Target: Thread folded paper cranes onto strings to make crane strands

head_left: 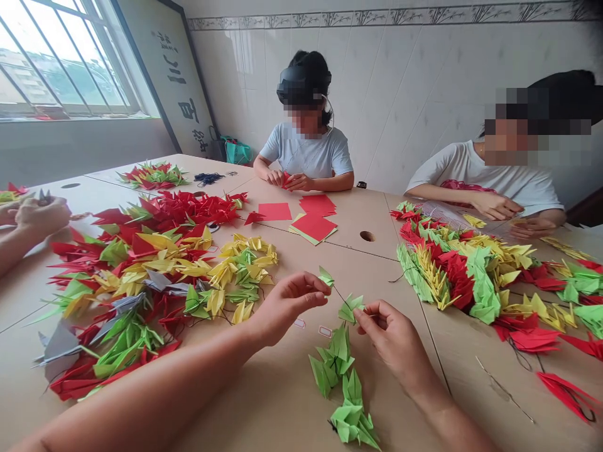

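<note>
A string of green folded paper cranes lies on the table between my forearms, threaded on black thread. At its upper end, the fingertips of my left hand are closed at a small green paper crane; the exact contact is partly hidden. My right hand pinches another green paper crane lower on the same thread, between thumb and forefinger. The thread runs taut and slanting between the two hands. Below, the rest of the string hangs down to the tabletop, with a dark knot near its end.
Strung red, yellow, green and grey cranes heap at left; more strings lie at right. A long needle rests near my right forearm. Red paper squares lie mid-table before a person. Another person works at right; another's hands show at left.
</note>
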A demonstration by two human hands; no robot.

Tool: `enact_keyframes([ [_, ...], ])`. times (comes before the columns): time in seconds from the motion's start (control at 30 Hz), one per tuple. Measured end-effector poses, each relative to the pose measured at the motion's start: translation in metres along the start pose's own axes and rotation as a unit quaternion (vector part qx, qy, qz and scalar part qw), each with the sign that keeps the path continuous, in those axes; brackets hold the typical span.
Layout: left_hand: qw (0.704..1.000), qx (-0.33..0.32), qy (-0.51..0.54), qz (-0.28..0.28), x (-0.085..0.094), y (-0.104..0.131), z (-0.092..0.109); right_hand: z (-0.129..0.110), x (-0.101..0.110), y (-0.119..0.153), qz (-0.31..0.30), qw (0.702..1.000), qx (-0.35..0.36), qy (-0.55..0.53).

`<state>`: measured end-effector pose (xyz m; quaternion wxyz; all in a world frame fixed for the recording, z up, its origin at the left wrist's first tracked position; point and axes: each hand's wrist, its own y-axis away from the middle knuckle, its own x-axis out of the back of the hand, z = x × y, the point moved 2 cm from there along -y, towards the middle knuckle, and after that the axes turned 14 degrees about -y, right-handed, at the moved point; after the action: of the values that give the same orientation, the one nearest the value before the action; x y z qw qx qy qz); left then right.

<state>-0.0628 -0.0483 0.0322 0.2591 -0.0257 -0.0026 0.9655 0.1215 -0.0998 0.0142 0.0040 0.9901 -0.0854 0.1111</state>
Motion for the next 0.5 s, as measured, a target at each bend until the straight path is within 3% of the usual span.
enact_keyframes([
  [0.17,0.988,0.018,-0.14,-0.066,-0.006,0.005,0.002,-0.007,-0.002,0.006,0.017,0.999,0.028,0.0],
  [0.33,0.958,0.037,-0.284,-0.028,-0.009,0.006,0.003,-0.012,-0.008,0.013,0.028,0.995,0.089,0.038],
  [0.5,0.986,0.062,-0.139,-0.062,-0.012,0.005,-0.005,-0.015,-0.015,0.018,-0.002,0.989,0.139,0.052],
])
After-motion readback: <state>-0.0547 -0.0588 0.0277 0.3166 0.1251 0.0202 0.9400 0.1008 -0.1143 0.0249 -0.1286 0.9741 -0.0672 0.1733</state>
